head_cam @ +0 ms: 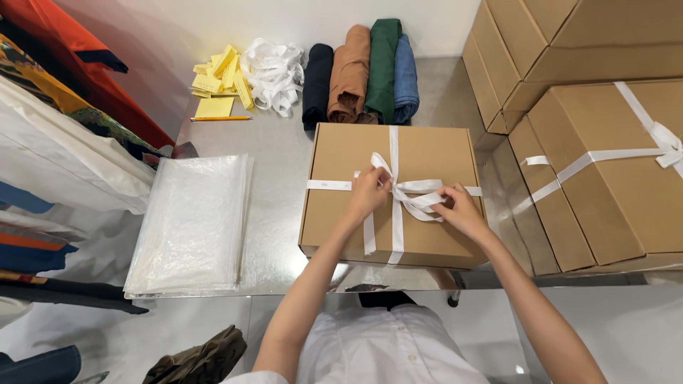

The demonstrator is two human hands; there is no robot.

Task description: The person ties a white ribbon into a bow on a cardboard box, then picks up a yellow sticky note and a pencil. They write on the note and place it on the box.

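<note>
Ribbon (395, 213), white, already runs both ways around the flat brown box (341, 213) and crosses near the lid's middle, where a bow is taking shape under the fingers; by the look of it the wrapping is done and only the bow is unfinished, since its loops lie uneven and are not yet pulled tight. Left hand (368, 193) pinches a loop just left of the crossing, fingers pressed together on the ribbon. Right hand (459, 210) pinches the loops on the other side, thumb and fingers closed on the ribbon. Between the two grips the bow stretches sideways, its long axis roughly along the box's width, tilted slightly down toward the right hand. One tail hangs from the left grip toward the person, over the box's near edge. Box sits on a shiny metal table (277, 149), long side across the view. Beyond the grips lie four rolled cloths (359, 71), a heap of spare ribbon (272, 71) and yellow notes (217, 82). Left of the left hand lies a stack of clear bags (192, 224); right of the right hand stand more boxes (605, 156), one already tied.
</note>
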